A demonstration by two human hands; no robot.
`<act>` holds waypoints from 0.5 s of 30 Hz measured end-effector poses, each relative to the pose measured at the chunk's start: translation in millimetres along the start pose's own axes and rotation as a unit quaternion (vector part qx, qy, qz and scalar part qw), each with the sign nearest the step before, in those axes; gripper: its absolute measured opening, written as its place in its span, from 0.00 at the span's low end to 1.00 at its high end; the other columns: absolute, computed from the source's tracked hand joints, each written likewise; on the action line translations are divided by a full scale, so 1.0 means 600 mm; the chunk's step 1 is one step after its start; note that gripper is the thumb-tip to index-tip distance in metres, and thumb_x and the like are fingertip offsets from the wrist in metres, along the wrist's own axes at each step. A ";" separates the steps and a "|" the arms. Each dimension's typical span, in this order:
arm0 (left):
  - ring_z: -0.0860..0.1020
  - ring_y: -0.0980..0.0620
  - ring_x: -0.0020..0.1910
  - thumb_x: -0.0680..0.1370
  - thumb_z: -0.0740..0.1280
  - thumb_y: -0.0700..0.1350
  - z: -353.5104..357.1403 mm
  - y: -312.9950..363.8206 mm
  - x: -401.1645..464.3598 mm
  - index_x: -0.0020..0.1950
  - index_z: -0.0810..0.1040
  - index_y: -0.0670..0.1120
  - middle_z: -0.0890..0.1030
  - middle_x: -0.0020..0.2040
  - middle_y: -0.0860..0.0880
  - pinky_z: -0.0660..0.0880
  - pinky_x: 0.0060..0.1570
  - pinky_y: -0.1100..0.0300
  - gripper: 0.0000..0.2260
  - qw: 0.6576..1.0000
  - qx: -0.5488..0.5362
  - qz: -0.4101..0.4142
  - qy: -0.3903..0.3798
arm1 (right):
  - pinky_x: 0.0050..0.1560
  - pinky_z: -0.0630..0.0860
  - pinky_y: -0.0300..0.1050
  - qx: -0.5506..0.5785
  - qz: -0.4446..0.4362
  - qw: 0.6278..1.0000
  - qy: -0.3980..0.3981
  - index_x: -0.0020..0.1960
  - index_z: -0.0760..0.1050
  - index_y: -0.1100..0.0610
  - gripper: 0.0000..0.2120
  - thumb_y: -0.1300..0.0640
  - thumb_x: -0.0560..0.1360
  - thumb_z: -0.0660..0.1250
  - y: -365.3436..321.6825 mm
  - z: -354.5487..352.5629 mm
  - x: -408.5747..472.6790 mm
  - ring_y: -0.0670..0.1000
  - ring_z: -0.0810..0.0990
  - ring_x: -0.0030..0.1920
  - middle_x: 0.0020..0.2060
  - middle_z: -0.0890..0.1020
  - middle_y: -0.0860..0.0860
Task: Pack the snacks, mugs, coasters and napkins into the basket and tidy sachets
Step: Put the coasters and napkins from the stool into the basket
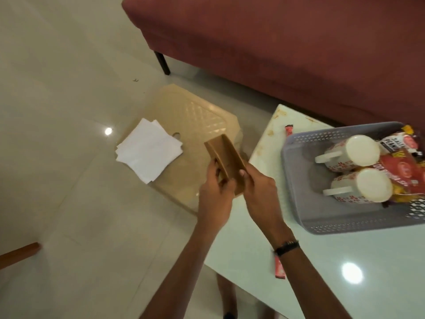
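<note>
Well to the left of the fingers, a loose stack of white napkins lay on a beige plastic stool standing on the floor, not yet packed. Above the stool's near right corner, the left hand curled round the near end of the brown coasters, which stood on edge as a small stack, while the right hand pinched the same stack from the other side, its thumb on the outer face. To the right of both hands, on the white tabletop, the grey basket already held two patterned mugs lying on their sides and snack packets behind them. A red sachet lay on the tabletop beneath the right wrist, another just beyond the basket. The coaster step seemed in hand; the next move likely called for carrying the stack rightward over the basket's rim into its free near-left space.
</note>
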State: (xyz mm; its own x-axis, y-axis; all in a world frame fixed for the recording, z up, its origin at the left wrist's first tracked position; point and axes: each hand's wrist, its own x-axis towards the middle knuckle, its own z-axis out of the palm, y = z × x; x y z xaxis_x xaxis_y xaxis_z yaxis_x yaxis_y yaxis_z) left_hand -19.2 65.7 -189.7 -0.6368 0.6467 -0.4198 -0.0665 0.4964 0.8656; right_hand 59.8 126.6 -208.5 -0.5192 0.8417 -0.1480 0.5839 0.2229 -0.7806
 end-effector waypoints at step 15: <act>0.80 0.46 0.55 0.77 0.64 0.42 0.281 0.019 -0.024 0.68 0.69 0.48 0.82 0.56 0.44 0.76 0.59 0.49 0.18 0.980 0.110 0.014 -0.167 | 0.45 0.79 0.56 -0.009 0.128 0.986 0.106 0.59 0.75 0.65 0.13 0.62 0.81 0.56 0.217 -0.185 -0.038 0.59 0.80 0.42 0.42 0.82 0.62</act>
State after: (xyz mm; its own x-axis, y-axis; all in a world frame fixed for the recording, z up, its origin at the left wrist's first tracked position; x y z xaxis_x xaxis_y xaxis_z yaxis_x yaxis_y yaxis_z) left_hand 118.5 159.9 -219.8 -0.3463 0.7970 -0.4948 0.1381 0.5650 0.8134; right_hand 217.2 191.1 -239.3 -0.2123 0.9549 -0.2078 0.6907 -0.0038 -0.7232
